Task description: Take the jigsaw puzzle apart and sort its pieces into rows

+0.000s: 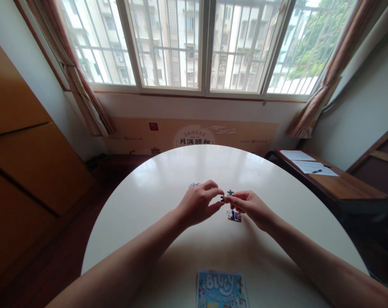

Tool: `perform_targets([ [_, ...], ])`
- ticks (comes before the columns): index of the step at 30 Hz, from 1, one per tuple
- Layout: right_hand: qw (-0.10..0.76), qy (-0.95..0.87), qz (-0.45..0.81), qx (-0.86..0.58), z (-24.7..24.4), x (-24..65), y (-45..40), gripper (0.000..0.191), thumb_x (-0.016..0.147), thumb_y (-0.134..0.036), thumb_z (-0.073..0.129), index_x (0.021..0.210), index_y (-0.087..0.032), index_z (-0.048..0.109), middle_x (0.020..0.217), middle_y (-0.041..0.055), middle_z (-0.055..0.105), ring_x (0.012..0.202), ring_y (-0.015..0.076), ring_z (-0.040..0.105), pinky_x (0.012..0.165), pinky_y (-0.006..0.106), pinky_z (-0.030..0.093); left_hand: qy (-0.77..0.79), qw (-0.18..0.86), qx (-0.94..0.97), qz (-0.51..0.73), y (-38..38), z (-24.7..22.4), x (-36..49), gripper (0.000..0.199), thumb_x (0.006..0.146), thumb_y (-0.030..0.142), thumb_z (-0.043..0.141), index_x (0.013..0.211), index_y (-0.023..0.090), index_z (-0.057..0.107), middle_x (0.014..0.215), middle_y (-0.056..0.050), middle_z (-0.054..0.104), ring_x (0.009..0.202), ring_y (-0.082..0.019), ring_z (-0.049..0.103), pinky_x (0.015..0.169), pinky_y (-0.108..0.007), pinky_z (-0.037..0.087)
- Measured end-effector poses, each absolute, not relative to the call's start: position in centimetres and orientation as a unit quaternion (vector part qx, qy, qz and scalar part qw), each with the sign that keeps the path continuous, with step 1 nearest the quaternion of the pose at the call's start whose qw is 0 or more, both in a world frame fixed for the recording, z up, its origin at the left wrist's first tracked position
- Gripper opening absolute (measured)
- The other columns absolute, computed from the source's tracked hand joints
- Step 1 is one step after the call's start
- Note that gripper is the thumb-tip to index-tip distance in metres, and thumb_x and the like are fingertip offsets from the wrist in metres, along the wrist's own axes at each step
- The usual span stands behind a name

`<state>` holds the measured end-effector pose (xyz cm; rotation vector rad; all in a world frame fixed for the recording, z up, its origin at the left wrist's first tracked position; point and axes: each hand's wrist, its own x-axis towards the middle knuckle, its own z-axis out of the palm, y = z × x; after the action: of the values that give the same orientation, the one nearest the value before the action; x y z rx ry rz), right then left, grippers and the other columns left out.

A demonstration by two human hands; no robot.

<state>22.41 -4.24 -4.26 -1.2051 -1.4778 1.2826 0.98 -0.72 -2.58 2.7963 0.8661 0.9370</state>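
White round table (132,205), two bare hands meeting over it, Bluey card (222,291) as reference.
Wooden desk (354,186) sits far off beyond the card, to its right. Left hand (197,203) is beyond the card, slightly left: thumb and forefinger narrow around the near end of the held bit, contact cannot be told. Right hand (252,207) is beyond and right of the card, thumb and fingers pinching; likely an edge grip to leave the piece outline visible. Colourful puzzle patch (234,217) lies past the card, just right, probably put under the hands for easy comparing. More puzzle pieces (194,185) farther out, left, partly hidden by the left hand. Dark puzzle bit (222,199), straight past the card, between both hands; one piece or two, unclear.
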Motion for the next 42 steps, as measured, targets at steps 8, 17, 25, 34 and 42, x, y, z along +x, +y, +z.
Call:
perform_targets([
  [8,0.387,-0.653,0.447,-0.474,-4.6,22.6,-4.2,0.047,0.087,-0.059,0.058,0.076,-0.015,0.069,0.068,0.0038,0.061,0.062,0.0146,0.050,0.057,0.027,0.040,0.290,0.071,0.902,0.312,-0.7,-2.3,0.9,0.019,0.084,0.031,0.063,0.100,0.021,0.069,0.105,-0.004,0.066,0.073,-0.015,0.063,0.069,-0.029,0.051],
  [17,0.391,-0.693,0.377,-0.474,-4.5,23.0,-4.0,0.045,0.092,-0.055,0.052,0.078,-0.016,0.067,0.069,0.0049,0.062,0.065,0.0179,0.056,0.061,0.029,0.044,0.337,0.123,0.869,0.339,0.9,-1.9,-0.2,0.017,0.083,0.027,0.064,0.097,0.020,0.070,0.103,-0.005,0.065,0.065,-0.011,0.059,0.070,-0.028,0.051],
  [25,0.372,-0.723,0.309,-0.494,-4.4,23.1,-4.0,0.040,0.092,-0.050,0.051,0.076,-0.017,0.069,0.070,0.0051,0.065,0.066,0.0188,0.057,0.060,0.029,0.042,0.396,0.181,0.866,0.246,5.2,-1.3,-4.9,0.024,0.081,0.034,0.064,0.097,0.020,0.075,0.093,-0.005,0.065,0.065,-0.012,0.055,0.066,-0.026,0.047],
  [34,0.365,-0.726,0.296,-0.502,-4.2,23.1,-4.1,0.038,0.092,-0.046,0.051,0.076,-0.016,0.069,0.072,0.0056,0.067,0.068,0.0193,0.058,0.062,0.029,0.042,0.377,0.125,0.904,0.158,5.0,-0.5,-6.2,0.023,0.083,0.035,0.066,0.103,0.029,0.076,0.094,-0.004,0.066,0.071,-0.015,0.058,0.065,-0.024,0.041],
  [42,0.370,-0.723,0.297,-0.501,-4.4,23.2,-3.9,0.038,0.091,-0.047,0.051,0.075,-0.016,0.067,0.067,0.0040,0.062,0.062,0.0167,0.053,0.058,0.027,0.039,0.375,0.097,0.910,0.146,6.0,-1.9,-6.2,0.026,0.088,0.036,0.061,0.109,0.030,0.075,0.097,-0.003,0.067,0.075,-0.016,0.062,0.070,-0.025,0.043],
])
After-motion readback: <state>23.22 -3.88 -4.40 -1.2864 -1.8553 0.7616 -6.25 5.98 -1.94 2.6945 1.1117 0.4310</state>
